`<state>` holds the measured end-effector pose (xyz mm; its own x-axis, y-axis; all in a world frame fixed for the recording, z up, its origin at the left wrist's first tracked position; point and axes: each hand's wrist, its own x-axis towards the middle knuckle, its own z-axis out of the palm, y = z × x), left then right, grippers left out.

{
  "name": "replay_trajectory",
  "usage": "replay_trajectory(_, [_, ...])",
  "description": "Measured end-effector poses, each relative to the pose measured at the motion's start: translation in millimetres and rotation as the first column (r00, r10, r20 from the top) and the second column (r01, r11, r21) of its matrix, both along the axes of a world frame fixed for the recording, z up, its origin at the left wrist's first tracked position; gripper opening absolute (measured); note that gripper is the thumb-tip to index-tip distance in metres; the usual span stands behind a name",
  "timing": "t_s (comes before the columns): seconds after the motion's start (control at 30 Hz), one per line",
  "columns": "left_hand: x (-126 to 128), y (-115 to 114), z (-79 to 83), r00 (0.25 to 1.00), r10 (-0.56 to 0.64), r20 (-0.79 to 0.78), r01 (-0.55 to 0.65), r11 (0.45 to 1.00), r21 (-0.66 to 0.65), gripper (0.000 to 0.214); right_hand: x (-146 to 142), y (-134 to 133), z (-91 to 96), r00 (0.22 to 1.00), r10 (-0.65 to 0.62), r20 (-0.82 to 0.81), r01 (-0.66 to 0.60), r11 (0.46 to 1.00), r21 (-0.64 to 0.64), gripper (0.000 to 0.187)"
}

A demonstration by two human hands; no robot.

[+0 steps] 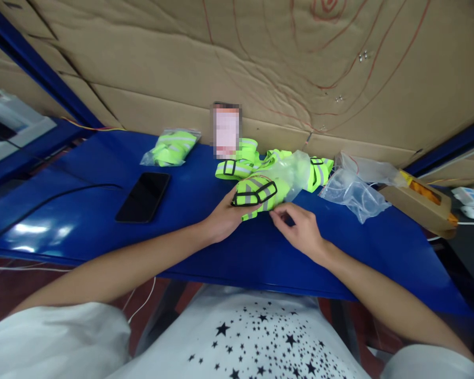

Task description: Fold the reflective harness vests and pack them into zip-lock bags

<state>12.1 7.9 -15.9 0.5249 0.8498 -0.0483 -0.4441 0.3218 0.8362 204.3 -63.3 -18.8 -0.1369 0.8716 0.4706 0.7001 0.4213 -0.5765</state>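
My left hand [226,217] is wrapped round a folded reflective strap [256,193], neon yellow-green with grey bands and black buckles. Close to the strap's lower right edge is my right hand [300,227], its thumb and forefinger pinched together; whether they grip an edge of the strap is too small to make out. Behind them a clear plastic bag [298,171] lies against more loose yellow-green straps [240,166] with a black buckle. Another strap end [319,171] with a buckle shows to the right of the bag.
A bagged yellow-green strap [173,147] and a black phone [143,197] lie at left on the blue table [229,268]. Crumpled clear bags [355,192] and a cardboard box [422,205] are at right. A blurred-out upright item [227,130] leans on the cardboard wall [161,63].
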Motion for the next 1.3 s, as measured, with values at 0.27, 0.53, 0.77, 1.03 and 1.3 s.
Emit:
replay_trajectory(0.27, [-8,0,0.9,0.979,0.115,-0.166,-0.034,0.903,0.427,0.059,7,-7,12.4,0.994,-0.100,0.038,0.090,0.976,0.198,0.006])
replay_trajectory(0.53, [-13,6,0.3,0.962,0.137,-0.237,0.038,0.792,0.609,0.051,10,-3,12.2,0.999,-0.014,0.043,0.009,0.993,0.120,0.008])
replay_trajectory(0.77, [-15,8,-5.0,0.941,0.187,-0.280,0.139,0.543,0.828,0.056,9,-5,10.2,0.995,-0.083,0.059,0.075,0.988,0.133,0.003])
replay_trajectory(1.03, [-14,4,-7.9,0.869,0.325,-0.373,0.110,0.608,0.786,0.054,7,-4,14.0,0.970,-0.009,-0.244,0.023,0.998,0.057,0.009])
replay_trajectory(1.3, [-18,6,-5.5,0.841,0.417,-0.345,0.172,0.397,0.901,0.062,-1,-12,14.2,0.993,0.072,0.095,-0.093,0.967,0.236,0.005])
